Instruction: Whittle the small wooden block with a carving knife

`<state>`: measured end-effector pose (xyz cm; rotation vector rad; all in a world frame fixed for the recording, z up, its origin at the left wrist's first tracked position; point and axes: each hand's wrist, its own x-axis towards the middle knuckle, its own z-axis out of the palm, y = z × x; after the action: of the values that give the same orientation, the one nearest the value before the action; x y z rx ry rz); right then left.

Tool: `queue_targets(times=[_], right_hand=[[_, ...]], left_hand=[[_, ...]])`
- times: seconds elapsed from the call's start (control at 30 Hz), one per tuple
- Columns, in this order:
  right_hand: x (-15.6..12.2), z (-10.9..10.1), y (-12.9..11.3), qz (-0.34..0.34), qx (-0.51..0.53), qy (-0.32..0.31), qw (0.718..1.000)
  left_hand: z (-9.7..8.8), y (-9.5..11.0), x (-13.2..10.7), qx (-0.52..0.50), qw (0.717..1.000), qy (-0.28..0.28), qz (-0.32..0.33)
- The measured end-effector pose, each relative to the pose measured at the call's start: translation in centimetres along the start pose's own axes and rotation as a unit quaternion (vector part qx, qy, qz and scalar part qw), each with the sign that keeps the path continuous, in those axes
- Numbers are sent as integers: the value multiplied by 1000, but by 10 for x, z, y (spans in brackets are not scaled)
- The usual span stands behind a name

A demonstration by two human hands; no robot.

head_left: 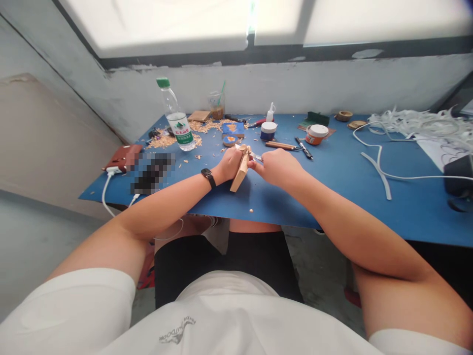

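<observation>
The wooden block [240,173] is held just above the worktop [332,197], near its front edge and between the two hands, its plain squared end pointing toward seven o'clock and its cut, rougher end toward one o'clock. The left hand [229,164], at about ten o'clock of the block, has its fingers curled closed round the upper part. The right hand [283,166], at three o'clock, has its fingers folded round a slim tool [256,156] whose pale end shows at the cut wood; its handle is hidden in the palm, and the thumb reaches over to the block. The block looks light, stiff and dry, so it should not bend or slip much under bare skin, though the thin curls at the cut end look fragile and would likely snap off if pinched. The squared lower length seems the best place to take hold: flat faces, room for a firm grip, and well away from the tool's end. Wood shavings [207,126] lie toward eleven o'clock and a water bottle [180,129] stands at ten o'clock. A dark blue jar [268,131] sits at one o'clock, with wooden-handled tools [280,146] and a marker pen [303,148] around two o'clock, just short of an orange jar [317,135]. A single wood chip [251,210] rests near six o'clock, close to the worktop's front edge
</observation>
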<state>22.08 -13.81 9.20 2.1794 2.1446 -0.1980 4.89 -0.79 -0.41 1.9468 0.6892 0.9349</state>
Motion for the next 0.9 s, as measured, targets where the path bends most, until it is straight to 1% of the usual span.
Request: queue_targets(times=[0.23,0.33,0.4,0.47,0.53,0.6,0.73,0.9], right_hand=[[13,10,13,2,46,22,999],[16,10,16,-7,51,22,998],[16,9,18,-13,56,22,998],[16,10,20,-35,67,31,997],[16,11,24,-67,78,46,994],[17,14,27,-86,90,63,990],[16,18,26,-86,129,96,983],[11,14,21,-141,146,72,977]], left_hand=[[4,8,-2,-24,998,26,-47],[7,7,-3,-59,995,32,-73],[9,6,-3,-95,991,11,-91],[9,5,-4,-130,985,-27,-106],[6,5,-4,-157,979,-62,-114],[2,4,-5,-172,974,-79,-121],[-2,-4,-4,-190,969,-84,-138],[8,-13,1,-229,959,-59,-154]])
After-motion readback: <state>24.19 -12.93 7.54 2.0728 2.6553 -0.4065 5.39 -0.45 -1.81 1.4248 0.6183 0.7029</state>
